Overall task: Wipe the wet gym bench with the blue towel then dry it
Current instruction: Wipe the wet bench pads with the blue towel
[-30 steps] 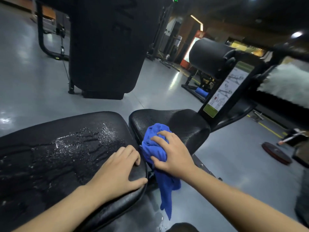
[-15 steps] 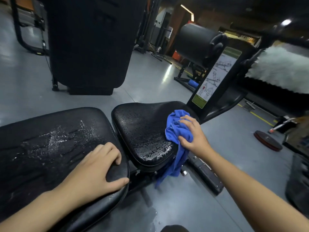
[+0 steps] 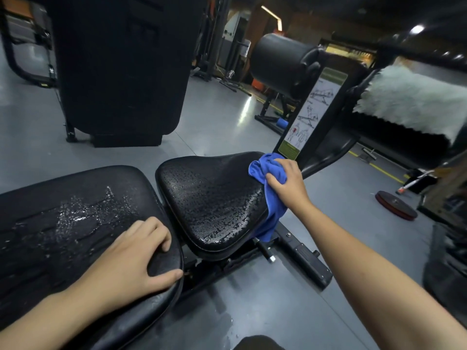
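The black gym bench has two pads. Its seat pad [image 3: 212, 198] in the middle is beaded with water drops, and its long back pad [image 3: 63, 218] at the left carries a splash of water. My right hand [image 3: 288, 185] grips the bunched blue towel [image 3: 262, 170] against the seat pad's far right corner; the towel's tail hangs down the pad's right side. My left hand [image 3: 131, 258] lies flat on the near right corner of the back pad, fingers spread, thumb over the edge.
A black roller pad [image 3: 280, 59] and an instruction placard [image 3: 310, 109] rise just behind the seat. A white fluffy towel [image 3: 409, 102] drapes over a bar at the right. A weight plate [image 3: 395, 205] lies on the grey floor. A tall black machine [image 3: 121, 66] stands behind.
My right hand has slid the blue towel across the seat pad from its near left end to its far right corner. My left hand has stayed on the back pad.
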### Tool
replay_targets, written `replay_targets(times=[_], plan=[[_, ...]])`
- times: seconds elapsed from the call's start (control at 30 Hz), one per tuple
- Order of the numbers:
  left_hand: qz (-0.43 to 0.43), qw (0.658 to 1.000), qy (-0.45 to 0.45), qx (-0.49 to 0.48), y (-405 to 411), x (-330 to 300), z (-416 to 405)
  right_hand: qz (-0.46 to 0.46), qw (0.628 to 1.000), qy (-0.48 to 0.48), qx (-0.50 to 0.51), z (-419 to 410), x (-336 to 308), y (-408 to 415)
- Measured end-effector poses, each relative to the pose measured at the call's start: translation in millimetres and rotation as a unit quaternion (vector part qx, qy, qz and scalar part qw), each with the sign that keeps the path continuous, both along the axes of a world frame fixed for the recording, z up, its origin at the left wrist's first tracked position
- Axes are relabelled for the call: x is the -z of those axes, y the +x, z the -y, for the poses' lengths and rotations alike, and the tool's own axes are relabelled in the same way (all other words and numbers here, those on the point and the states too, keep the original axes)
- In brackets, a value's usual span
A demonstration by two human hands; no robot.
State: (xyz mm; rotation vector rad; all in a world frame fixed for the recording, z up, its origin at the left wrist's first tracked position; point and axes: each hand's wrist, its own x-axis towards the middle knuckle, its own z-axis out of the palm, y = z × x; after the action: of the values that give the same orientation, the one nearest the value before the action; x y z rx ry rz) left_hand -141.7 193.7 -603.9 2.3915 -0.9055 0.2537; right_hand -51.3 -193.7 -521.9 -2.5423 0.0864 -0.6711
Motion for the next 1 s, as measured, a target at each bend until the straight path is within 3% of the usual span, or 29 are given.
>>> replay_targets(times=[0.23,0.63,0.83,1.0], plan=[[-0.013,1.000,0.001,0.009,1,-2,-2,0.017,0.998,-0.009,-0.068,-60,33,-54],[-0.006,1.000,-0.003,0.003,0,-2,-2,0.068,0.962,-0.215,-0.151,-152,54,-90],[-0.007,1.000,-0.008,0.002,-1,-2,-3,0.067,0.970,-0.184,-0.146,-127,42,-68],[-0.016,1.000,-0.006,-0.001,-3,-3,-3,0.022,0.988,-0.137,-0.064,-85,23,-33]])
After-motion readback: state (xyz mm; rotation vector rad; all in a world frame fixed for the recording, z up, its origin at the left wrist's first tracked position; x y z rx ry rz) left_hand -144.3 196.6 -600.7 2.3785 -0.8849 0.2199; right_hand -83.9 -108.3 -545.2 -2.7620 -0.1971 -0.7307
